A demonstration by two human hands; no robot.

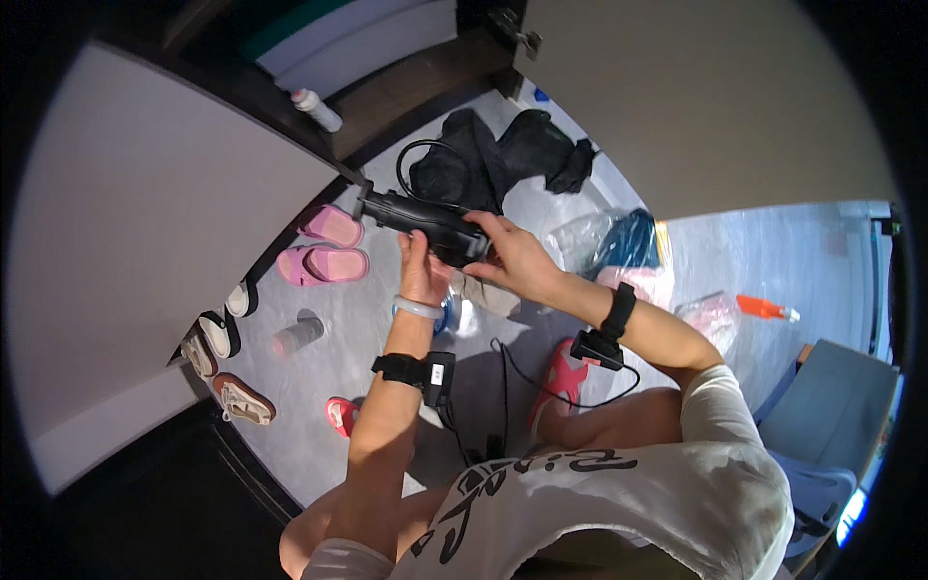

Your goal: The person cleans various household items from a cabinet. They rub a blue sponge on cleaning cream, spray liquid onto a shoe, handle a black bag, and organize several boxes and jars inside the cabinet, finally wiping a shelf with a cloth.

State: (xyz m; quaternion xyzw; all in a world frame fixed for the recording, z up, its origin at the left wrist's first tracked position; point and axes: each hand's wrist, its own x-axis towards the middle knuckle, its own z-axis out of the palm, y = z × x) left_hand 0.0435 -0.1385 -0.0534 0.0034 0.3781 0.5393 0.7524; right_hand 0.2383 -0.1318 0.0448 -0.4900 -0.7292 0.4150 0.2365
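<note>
In the head view, my left hand [424,272] supports the underside of a black handheld electric appliance [428,221]. Its thumb rests against the casing. My right hand [515,257] grips the thick right end of the same appliance. A black cable loops up from behind it, over dark fabric items [464,156] lying on the floor. The appliance tilts slightly, its narrow end pointing to the upper left. A blue item and beige cloth [489,296] lie below my hands, partly hidden by them. Black devices are strapped to both my forearms.
Pink slippers [333,264] and a capped bottle [299,336] lie on the floor at left, with several shoes [243,402] along the cabinet. Another bottle [317,110] is on the shelf edge. Plastic-bagged clothes [631,246], an orange item [761,307] and a folding chair [819,478] are at right.
</note>
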